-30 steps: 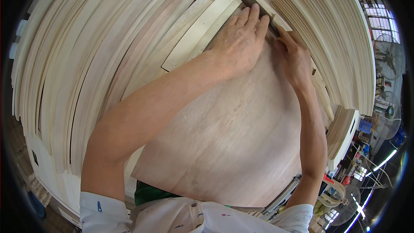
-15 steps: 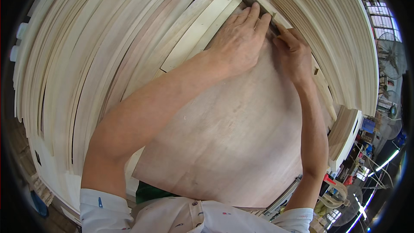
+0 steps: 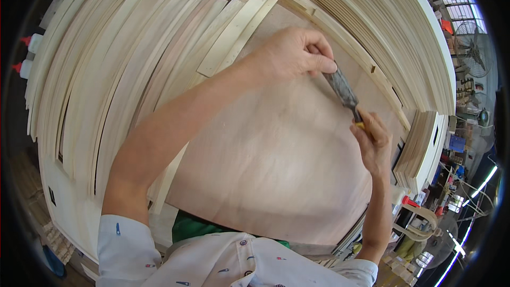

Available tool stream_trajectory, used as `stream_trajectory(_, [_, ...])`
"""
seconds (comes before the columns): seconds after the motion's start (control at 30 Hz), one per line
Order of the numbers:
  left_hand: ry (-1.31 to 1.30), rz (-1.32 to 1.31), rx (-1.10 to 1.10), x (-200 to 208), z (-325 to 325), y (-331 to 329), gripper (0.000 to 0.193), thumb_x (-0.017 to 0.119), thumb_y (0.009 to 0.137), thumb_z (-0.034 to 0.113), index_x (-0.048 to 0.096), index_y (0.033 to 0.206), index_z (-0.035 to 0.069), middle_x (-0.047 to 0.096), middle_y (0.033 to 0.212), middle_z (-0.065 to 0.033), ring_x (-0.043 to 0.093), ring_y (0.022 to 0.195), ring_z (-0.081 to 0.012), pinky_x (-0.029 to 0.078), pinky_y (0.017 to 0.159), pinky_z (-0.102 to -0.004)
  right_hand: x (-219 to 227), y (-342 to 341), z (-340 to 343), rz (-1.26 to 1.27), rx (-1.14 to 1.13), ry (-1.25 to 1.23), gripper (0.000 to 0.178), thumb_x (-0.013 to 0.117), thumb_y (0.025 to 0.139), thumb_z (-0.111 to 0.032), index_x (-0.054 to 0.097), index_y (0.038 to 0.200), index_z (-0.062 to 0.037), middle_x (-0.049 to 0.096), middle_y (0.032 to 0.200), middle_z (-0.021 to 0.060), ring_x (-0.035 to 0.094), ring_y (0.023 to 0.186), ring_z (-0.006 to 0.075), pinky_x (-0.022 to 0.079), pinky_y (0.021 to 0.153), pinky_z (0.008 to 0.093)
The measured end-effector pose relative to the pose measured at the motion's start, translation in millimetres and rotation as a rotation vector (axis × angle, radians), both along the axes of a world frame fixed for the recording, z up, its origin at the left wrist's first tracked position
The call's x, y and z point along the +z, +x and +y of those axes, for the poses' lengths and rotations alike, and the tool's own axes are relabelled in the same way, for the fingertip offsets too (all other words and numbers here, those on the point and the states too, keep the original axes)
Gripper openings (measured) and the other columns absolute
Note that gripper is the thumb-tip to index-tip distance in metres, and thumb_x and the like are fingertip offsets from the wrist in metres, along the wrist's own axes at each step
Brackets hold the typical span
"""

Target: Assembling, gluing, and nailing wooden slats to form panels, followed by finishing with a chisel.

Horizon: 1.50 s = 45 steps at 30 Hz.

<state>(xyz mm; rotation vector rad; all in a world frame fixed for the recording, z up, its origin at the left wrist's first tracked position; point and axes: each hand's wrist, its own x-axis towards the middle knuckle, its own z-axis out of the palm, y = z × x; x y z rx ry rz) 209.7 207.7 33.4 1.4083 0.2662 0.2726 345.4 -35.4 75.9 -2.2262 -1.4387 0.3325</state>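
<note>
A chisel [image 3: 341, 88] with a dark, mottled grey blade is held in the air above a wide, smooth wooden panel [image 3: 265, 154]. My right hand [image 3: 373, 141] closes round its handle, most of which is hidden in the fingers, with a bit of yellow at the neck. At the other end of the blade, my left hand [image 3: 303, 56] pinches the tip between thumb and curled fingers. The chisel slants from upper left to lower right. Along the panel's far right side runs a pale wooden strip [image 3: 340, 31] with small notches.
Long wooden slats [image 3: 106, 74] lie in stacks on the left. More strips [image 3: 393, 26] are piled at the far right, with a short stack of boards [image 3: 417, 151] nearer. A red-capped white bottle [image 3: 401, 196] and a pale clamp-shaped frame [image 3: 419, 220] sit at the right.
Both hands have drawn back from the notched strip toward me. The chisel, formerly low against the strip and mostly covered, is now raised in view, with my left fingers at its blade tip.
</note>
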Motion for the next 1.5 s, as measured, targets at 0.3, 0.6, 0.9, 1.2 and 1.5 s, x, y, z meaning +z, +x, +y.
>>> stream_trajectory(0.3, [0.135,0.036,-0.108,25.5,-60.1,-38.4,0.013,0.068,0.085,0.011,0.064,0.088,-0.001,0.063,0.074,-0.0033,0.058,0.066,-0.0092,0.047,0.060,-0.0237,2.1,-39.6,-73.6,0.335,-0.107,0.089,0.038,0.071,0.079,-0.001,0.065,0.116,-0.0016,0.062,0.087,0.0071,0.057,0.076,0.0153,0.046,0.068,0.0254])
stream_trajectory(0.6, [0.698,0.086,0.193,5.8,-49.4,-76.4,0.014,0.061,0.090,0.014,0.065,0.088,0.001,0.065,0.077,-0.0096,0.062,0.069,-0.0189,0.049,0.063,-0.0295,13.6,-27.9,-46.8,-0.031,-0.096,-0.034,0.030,0.066,0.084,-0.003,0.065,0.114,-0.0019,0.058,0.081,0.0122,0.058,0.071,0.0194,0.046,0.065,0.0302])
stream_trajectory(0.9, [1.148,-0.041,0.367,-52.0,-13.7,5.5,0.019,0.060,0.089,0.017,0.063,0.093,-0.001,0.051,0.128,-0.0280,0.057,0.104,-0.0383,0.047,0.088,-0.0429,-38.9,29.5,111.3,-0.318,0.022,0.109,0.029,0.064,0.086,-0.013,0.066,0.114,-0.0057,0.066,0.095,0.0144,0.064,0.084,0.0323,0.050,0.073,0.0412])
stream_trajectory(1.2, [1.184,0.032,0.538,-73.1,-7.2,48.7,0.022,0.058,0.090,0.017,0.064,0.097,-0.003,0.039,0.133,-0.0418,0.036,0.129,-0.0506,0.030,0.106,-0.0524,-49.0,49.4,144.5,-0.397,0.099,0.113,0.031,0.067,0.083,-0.013,0.068,0.114,-0.0073,0.067,0.095,0.0121,0.065,0.082,0.0307,0.052,0.071,0.0392])
stream_trajectory(1.5, [1.072,0.061,0.543,-63.8,-3.1,51.6,0.024,0.059,0.090,0.019,0.064,0.099,-0.003,0.042,0.131,-0.0410,0.034,0.131,-0.0493,0.025,0.108,-0.0518,-53.0,43.5,150.4,-0.454,0.074,0.095,0.028,0.065,0.087,-0.015,0.068,0.113,-0.0078,0.067,0.094,0.0105,0.066,0.080,0.0280,0.053,0.069,0.0374])
